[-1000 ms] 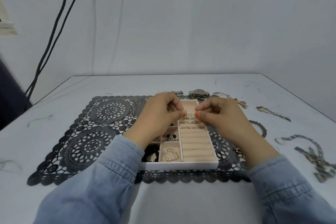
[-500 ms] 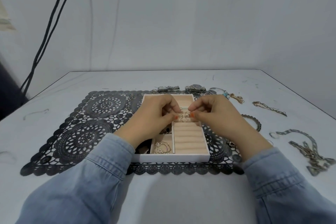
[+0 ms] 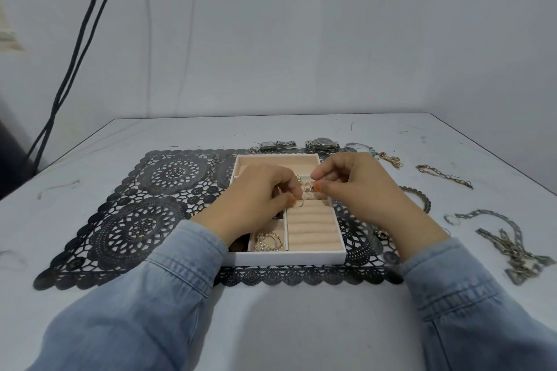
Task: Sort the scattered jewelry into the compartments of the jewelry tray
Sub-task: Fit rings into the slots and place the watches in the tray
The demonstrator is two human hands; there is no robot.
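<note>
Holding entry, head view: our left hand [image 3: 259, 199] pinches a thin ring [image 3: 299, 203] between thumb and forefinger. Our right hand [image 3: 355, 190] pinches a second ring [image 3: 309, 188] just beside it, both above the ring rolls [image 3: 310, 229] of the jewelry tray [image 3: 286, 256]. We judge both light, stiff and slippery, best gripped across the band. Watches [image 3: 321, 144] and chains [image 3: 512, 247] lie unsorted.

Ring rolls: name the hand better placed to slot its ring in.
Left, probably: the left hand pinches a thin ring just over the ring rolls; the right hand holds its looped ring farther back.
</note>
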